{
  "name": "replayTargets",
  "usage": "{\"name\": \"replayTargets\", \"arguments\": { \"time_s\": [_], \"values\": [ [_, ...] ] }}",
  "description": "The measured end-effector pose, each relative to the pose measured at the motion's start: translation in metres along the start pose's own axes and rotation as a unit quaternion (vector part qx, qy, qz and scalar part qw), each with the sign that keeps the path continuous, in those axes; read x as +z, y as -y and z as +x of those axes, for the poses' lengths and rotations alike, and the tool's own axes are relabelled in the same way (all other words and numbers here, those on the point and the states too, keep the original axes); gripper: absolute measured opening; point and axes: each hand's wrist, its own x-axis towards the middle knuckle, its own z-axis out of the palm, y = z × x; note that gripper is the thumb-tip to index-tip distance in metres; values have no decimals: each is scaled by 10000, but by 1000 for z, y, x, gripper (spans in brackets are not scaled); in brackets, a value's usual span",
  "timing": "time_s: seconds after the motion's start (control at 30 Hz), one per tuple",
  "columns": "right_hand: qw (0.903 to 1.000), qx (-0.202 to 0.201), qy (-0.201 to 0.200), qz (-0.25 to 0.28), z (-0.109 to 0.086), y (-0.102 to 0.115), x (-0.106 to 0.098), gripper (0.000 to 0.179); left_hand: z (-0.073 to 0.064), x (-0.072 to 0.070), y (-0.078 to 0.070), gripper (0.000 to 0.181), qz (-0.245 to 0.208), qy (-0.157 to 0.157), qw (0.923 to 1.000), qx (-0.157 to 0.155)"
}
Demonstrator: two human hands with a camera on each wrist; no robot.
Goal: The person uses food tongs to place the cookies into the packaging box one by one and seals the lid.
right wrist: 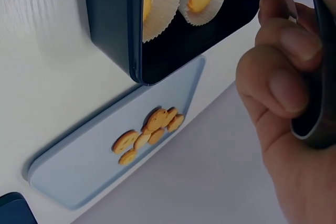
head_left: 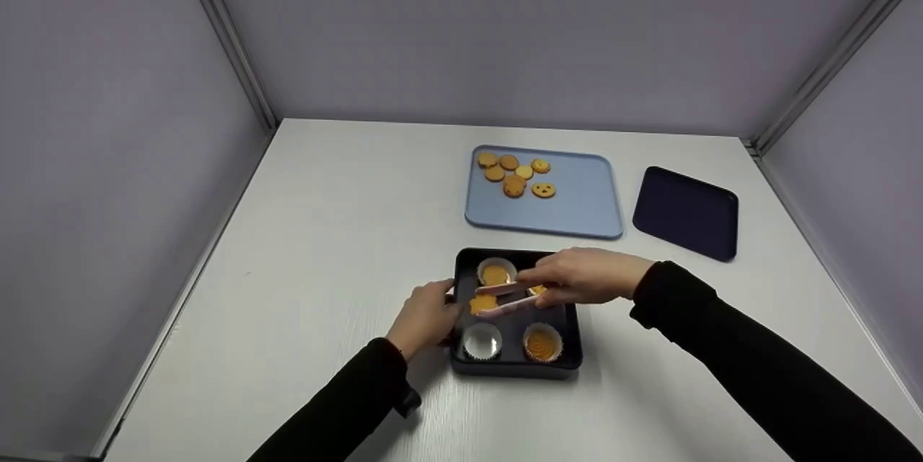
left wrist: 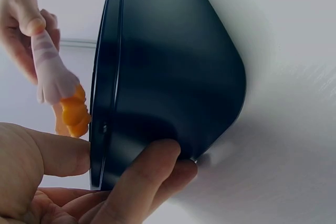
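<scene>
My left hand (head_left: 425, 318) grips the left wall of a dark rectangular baking pan (head_left: 515, 370), thumb at the rim and fingers against the outer side in the left wrist view. My right hand (head_left: 588, 274) holds pale pink tongs (head_left: 505, 308) with paw-shaped tips over the pan. Between the tips is an orange-yellow, lobed cookie (left wrist: 76, 111). Pleated paper cups stand in the pan. The back left cup (head_left: 497, 272) and front right cup (head_left: 542, 342) contain cookies; the front left cup (head_left: 482, 341) shows a bare inside. Another cup is partly hidden by my right hand.
Behind the pan lies a light blue tray (head_left: 577, 213) with several cookies (head_left: 514, 186) grouped on its left part. A smaller dark navy tray (head_left: 685, 213) lies to its right. Grey panels enclose the white table (head_left: 324, 231) at the back and sides.
</scene>
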Motion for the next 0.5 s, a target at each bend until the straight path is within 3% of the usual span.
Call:
{"name": "replayTargets", "arguments": {
  "time_s": [0.27,0.5],
  "values": [
    [9994,-201,244,123,3,9,3,36,0,0,0,50,112,-54,9999,4],
    [9992,-111,391,-32,5,12,9,34,0,0,0,50,155,-50,9999,15]
  ]
}}
